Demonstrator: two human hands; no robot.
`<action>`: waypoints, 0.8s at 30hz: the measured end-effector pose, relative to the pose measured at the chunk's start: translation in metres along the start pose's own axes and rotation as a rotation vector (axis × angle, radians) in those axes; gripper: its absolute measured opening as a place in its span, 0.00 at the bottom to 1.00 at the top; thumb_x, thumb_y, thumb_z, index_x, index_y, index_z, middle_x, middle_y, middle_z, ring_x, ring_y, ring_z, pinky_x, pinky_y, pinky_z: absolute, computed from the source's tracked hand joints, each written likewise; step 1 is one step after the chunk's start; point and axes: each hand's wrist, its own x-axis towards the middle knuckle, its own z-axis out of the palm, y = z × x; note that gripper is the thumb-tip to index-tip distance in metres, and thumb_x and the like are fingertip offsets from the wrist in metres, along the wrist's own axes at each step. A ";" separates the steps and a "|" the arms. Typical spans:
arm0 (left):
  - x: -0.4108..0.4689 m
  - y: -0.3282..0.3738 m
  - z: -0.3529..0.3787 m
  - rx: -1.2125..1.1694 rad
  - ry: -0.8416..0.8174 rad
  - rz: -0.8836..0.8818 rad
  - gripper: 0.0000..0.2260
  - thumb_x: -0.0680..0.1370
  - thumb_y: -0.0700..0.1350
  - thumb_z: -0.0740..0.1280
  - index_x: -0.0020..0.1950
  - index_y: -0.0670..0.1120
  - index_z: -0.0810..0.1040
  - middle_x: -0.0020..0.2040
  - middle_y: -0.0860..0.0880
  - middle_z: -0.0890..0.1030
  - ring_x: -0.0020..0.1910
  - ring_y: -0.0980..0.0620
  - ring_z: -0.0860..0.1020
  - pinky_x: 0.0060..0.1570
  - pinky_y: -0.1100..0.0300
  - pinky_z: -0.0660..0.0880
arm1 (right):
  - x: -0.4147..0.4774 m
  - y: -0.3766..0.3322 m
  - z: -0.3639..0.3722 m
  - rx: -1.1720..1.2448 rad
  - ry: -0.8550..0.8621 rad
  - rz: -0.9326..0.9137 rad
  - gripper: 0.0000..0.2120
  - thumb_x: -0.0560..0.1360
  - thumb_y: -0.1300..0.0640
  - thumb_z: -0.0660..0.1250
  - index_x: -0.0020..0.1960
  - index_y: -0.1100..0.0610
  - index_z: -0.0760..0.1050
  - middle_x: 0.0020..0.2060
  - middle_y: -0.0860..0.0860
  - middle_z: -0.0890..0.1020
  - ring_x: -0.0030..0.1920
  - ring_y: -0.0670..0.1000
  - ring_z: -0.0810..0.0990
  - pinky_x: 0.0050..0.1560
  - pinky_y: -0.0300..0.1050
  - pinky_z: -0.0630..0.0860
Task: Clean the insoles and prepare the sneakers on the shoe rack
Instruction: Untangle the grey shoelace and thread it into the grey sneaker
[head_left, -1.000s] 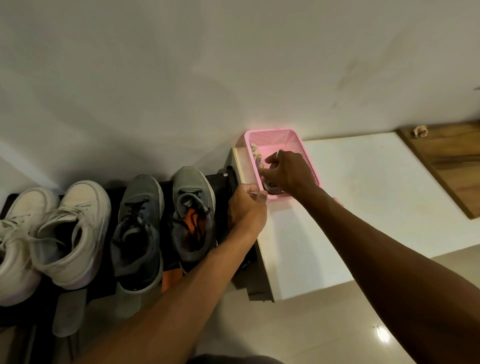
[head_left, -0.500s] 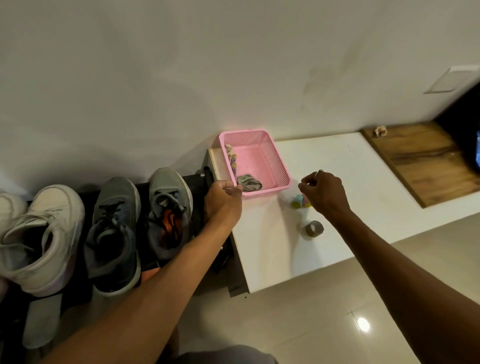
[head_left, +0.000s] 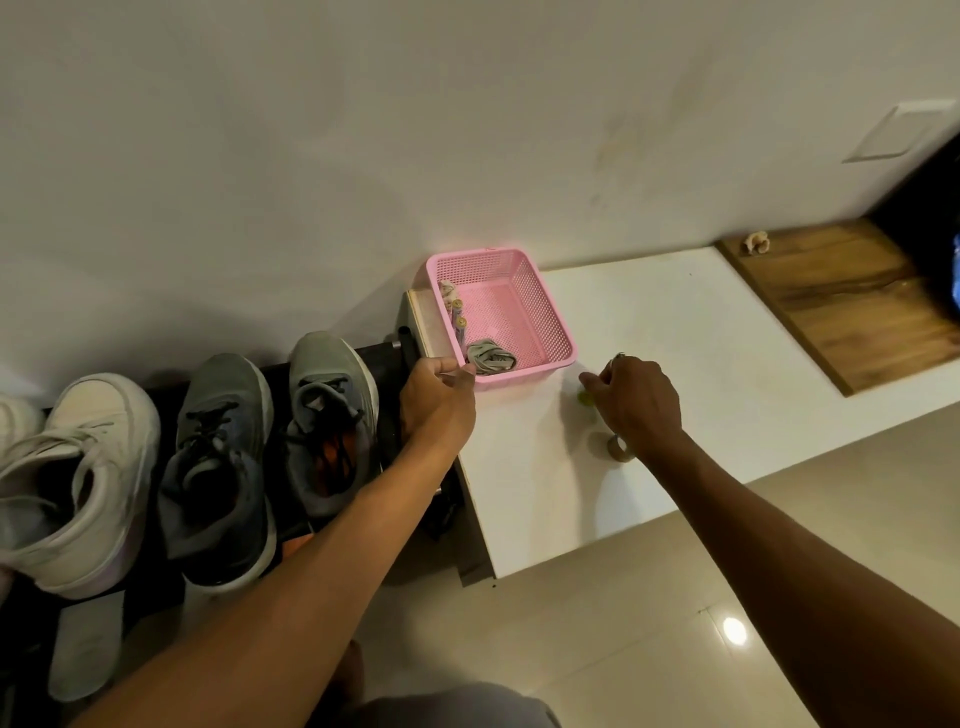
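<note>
The white surface stands just right of the dark rack, where the sneakers wait in a row: a white one at the left and two grey ones beside it, toes to the wall. A pale insole lies in front of and below them, untouched, so the cleaning proper seems not yet begun. The step in hand looks like sorting small supplies at the pink basket, which sits at the surface's far left corner against the wall. The left hand pinches its near corner at the rim; that hold is worth keeping firm and low, since the basket is light and would likely slide or tip if tugged. The right hand hangs with curled fingers over a small green thing on the surface (whether it grips it or has let go, I cannot tell). A tape roll lies just beside that wrist, so the forearm should lift straight up rather than sweep sideways. Anything round is best set well back from the front edge.
</note>
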 end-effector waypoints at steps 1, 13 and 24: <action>0.001 0.000 0.000 -0.002 0.000 0.002 0.05 0.81 0.52 0.69 0.53 0.54 0.75 0.51 0.52 0.81 0.49 0.46 0.83 0.50 0.45 0.83 | 0.000 -0.001 0.000 -0.006 -0.003 -0.009 0.13 0.77 0.46 0.69 0.43 0.56 0.77 0.41 0.55 0.81 0.41 0.59 0.77 0.40 0.47 0.71; 0.001 0.000 -0.002 -0.013 -0.003 -0.004 0.05 0.81 0.50 0.69 0.54 0.53 0.75 0.53 0.50 0.81 0.50 0.48 0.82 0.51 0.46 0.83 | -0.005 -0.005 0.012 0.005 -0.081 -0.111 0.21 0.75 0.41 0.70 0.61 0.54 0.80 0.51 0.54 0.84 0.51 0.58 0.82 0.47 0.48 0.76; 0.002 0.004 -0.006 -0.001 0.010 -0.020 0.04 0.80 0.49 0.70 0.53 0.54 0.76 0.51 0.52 0.81 0.49 0.48 0.82 0.50 0.46 0.83 | -0.007 -0.013 -0.013 0.056 0.020 -0.198 0.17 0.73 0.44 0.67 0.33 0.56 0.75 0.28 0.51 0.78 0.32 0.55 0.77 0.30 0.43 0.69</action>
